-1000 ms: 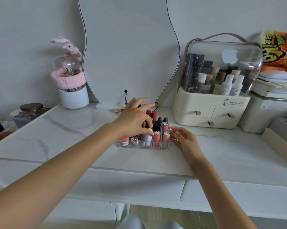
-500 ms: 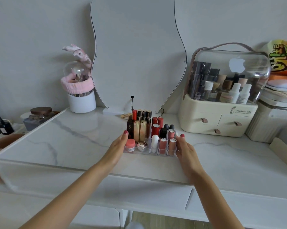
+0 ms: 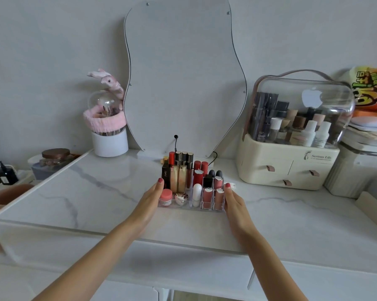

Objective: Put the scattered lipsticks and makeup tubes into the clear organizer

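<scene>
The clear organizer (image 3: 190, 208) stands in the middle of the white marble tabletop, filled with upright lipsticks (image 3: 198, 173) and makeup tubes (image 3: 178, 178); a small pink-lidded jar (image 3: 166, 196) and a white tube (image 3: 197, 193) sit in its front row. My left hand (image 3: 148, 202) lies flat against the organizer's left side, fingers straight. My right hand (image 3: 235, 202) presses flat against its right side. Both palms touch the clear walls, with the organizer held between them and resting on the table.
A wavy mirror (image 3: 184, 72) leans on the wall behind. A cream cosmetics case (image 3: 288, 170) with a clear dome stands at the right. A white cup with a pink headband (image 3: 109, 137) is at the back left, and a brown-lidded jar (image 3: 55, 157) farther left.
My left hand came down from the top of the tubes to the organizer's left side. My right hand stayed at the right side. Over the last half second little has moved.
</scene>
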